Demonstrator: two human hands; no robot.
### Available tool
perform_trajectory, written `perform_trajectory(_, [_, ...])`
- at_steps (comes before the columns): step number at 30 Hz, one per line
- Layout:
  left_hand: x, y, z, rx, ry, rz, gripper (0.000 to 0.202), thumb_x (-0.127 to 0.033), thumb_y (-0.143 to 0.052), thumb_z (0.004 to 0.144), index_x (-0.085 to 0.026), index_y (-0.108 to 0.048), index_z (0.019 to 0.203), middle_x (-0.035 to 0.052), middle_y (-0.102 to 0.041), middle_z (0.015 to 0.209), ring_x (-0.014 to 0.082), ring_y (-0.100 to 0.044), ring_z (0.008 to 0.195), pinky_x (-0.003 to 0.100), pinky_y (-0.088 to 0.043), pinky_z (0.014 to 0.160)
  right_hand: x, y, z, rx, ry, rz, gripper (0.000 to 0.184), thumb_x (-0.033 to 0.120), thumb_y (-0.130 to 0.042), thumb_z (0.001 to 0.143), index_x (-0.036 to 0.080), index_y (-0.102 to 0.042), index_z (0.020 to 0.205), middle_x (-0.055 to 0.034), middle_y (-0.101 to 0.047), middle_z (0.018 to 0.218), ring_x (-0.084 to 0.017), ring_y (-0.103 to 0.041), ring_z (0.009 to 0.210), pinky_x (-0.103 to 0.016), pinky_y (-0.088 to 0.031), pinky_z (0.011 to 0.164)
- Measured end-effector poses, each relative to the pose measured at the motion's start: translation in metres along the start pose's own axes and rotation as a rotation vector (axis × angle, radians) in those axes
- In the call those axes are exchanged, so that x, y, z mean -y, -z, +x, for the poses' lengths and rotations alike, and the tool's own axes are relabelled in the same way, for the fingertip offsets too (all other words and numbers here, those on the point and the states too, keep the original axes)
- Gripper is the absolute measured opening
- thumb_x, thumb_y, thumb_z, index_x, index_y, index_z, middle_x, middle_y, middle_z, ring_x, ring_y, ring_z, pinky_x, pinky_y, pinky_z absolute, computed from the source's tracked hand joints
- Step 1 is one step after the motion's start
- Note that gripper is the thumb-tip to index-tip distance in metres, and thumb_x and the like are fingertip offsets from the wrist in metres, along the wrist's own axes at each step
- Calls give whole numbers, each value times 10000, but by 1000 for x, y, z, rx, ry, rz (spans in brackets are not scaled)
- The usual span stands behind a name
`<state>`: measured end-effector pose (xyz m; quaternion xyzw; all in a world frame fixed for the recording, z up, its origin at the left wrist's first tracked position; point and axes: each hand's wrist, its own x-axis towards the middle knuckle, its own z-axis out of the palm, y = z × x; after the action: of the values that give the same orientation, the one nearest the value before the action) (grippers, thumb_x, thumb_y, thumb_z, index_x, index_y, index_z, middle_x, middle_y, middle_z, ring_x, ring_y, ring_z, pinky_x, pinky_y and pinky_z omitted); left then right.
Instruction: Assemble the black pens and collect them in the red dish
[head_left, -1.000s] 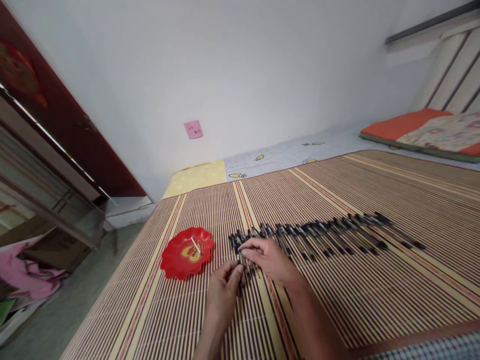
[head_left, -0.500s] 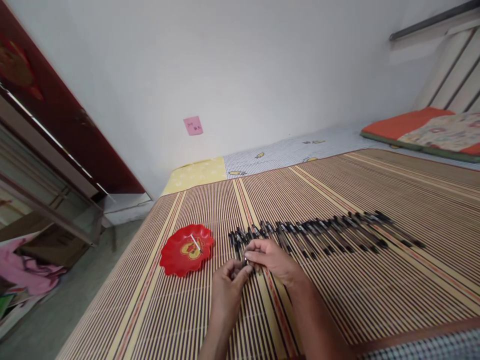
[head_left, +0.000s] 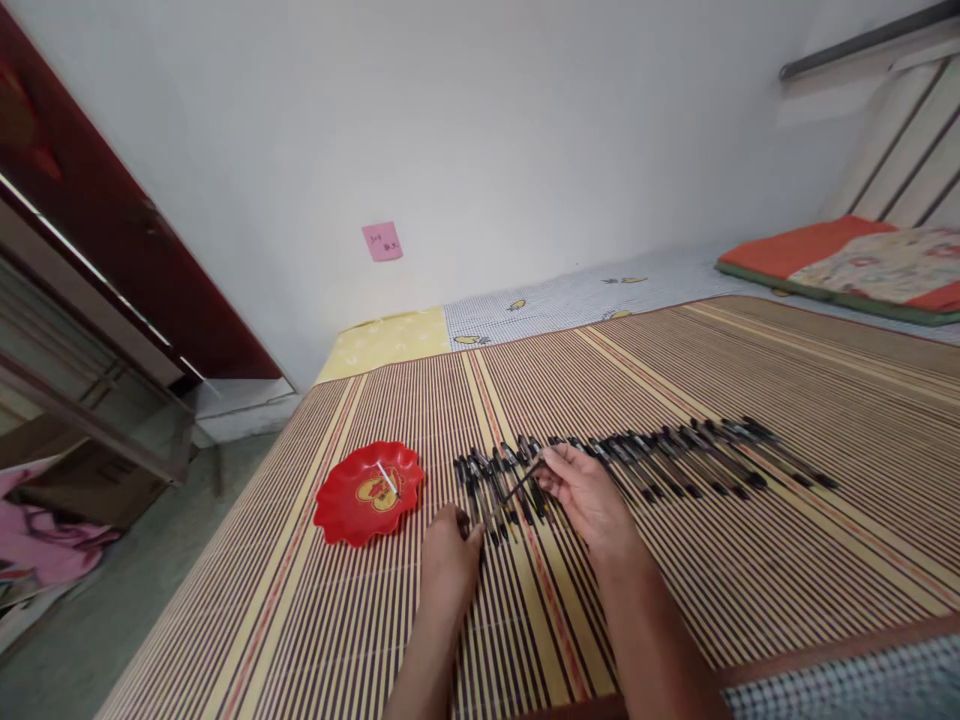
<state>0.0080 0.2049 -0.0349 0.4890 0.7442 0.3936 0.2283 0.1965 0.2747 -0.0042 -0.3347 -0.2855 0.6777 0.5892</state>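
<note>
Head view: a slim dark rod (head_left: 521,485) sits pinched at its upper end by the right hand (head_left: 589,490), slanting down and leftward just below the centre of the frame, over the left part of a row of black pens (head_left: 645,468). Half a second ago the two hands met at the near ends of these pens; now the right hand has drawn up and to the right, opening a gap in which the rod shows. Its thumb and forefinger are clamped on the rod, the wrist angled toward upper left, and the forearm runs out at the bottom edge. The left hand (head_left: 451,560) has stayed low and to the left, fingers curled with the thumb close to them; whether they are clamped on anything cannot be told. Where the rod's lower end stops is hard to make out among the pens, and the right hand covers some of the row behind it. Left of the pens, the red plate (head_left: 341,505) with a white stick (head_left: 388,478) lies unchanged on the striped mat (head_left: 360,640), whose near edge is partly cut off below.
</note>
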Motion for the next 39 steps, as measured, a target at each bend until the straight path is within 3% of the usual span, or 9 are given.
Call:
perform_trajectory(5, [4, 6, 4, 37, 90, -164, 196, -117, -709, 603, -197, -538, 552, -25, -512, 539, 135, -460, 548, 252, -278, 561, -3, 2, 2, -98, 70, 41, 459, 422, -966, 467, 178, -659, 705, 32, -659, 656, -114, -644, 636, -206, -489, 569])
perform_trajectory(8, [6, 16, 2, 139, 165, -372, 258, -279, -722, 610, -209, -492, 516, -51, -454, 462, 97, -384, 434, 233, -262, 473, -3, 3, 4, -127, 113, 38, 441, 429, -957, 493, 190, -647, 695, 37, -653, 643, -116, -643, 627, -212, -497, 560])
perform_trajectory(12, [1, 33, -5, 220, 243, -683, 334, -444, -750, 586, -190, -538, 635, -46, -517, 530, 66, -386, 415, 203, -304, 421, -3, 4, 4, -129, 120, 36, 436, 427, -955, 495, 193, -647, 695, 34, -661, 653, -120, -646, 631, -214, -501, 562])
perform_trajectory(17, [-8, 51, -11, 171, 276, -931, 401, -389, -840, 563, -165, -568, 754, -26, -608, 668, 55, -507, 526, 165, -431, 507, 0, -4, -2, -89, 118, -2, 428, 435, -941, 527, 185, -649, 715, 18, -674, 670, -123, -643, 647, -219, -501, 580])
perform_trajectory(23, [-14, 62, -15, 142, 198, -1093, 354, -296, -830, 646, -168, -569, 847, -23, -648, 739, 65, -550, 569, 169, -449, 534, 1, -17, -9, -50, 174, -138, 408, 471, -899, 604, 183, -665, 773, -6, -688, 699, -141, -640, 649, -253, -501, 588])
perform_trajectory(28, [-17, 60, -21, 160, -24, -798, 186, -249, -701, 755, -193, -554, 855, -38, -590, 719, 94, -520, 582, 209, -421, 552, 5, -23, -14, -59, 208, -95, 412, 461, -915, 588, 185, -671, 773, 6, -681, 713, -120, -626, 644, -235, -507, 594])
perform_trajectory(32, [-18, 56, -26, 146, -174, -458, 66, -193, -604, 799, -200, -583, 861, -31, -547, 735, 124, -514, 669, 228, -409, 620, 21, -31, -26, -110, 345, -17, 327, 398, -877, 684, 198, -657, 819, 2, -681, 778, -119, -636, 691, -252, -534, 657])
perform_trajectory(39, [-21, 54, -29, 97, -330, -127, 154, -134, -527, 785, -204, -620, 886, 0, -592, 778, 153, -539, 691, 247, -411, 642, 37, -41, -42, -177, 595, -146, 224, 385, -740, 842, 197, -626, 883, -23, -681, 822, -155, -652, 755, -314, -531, 722])
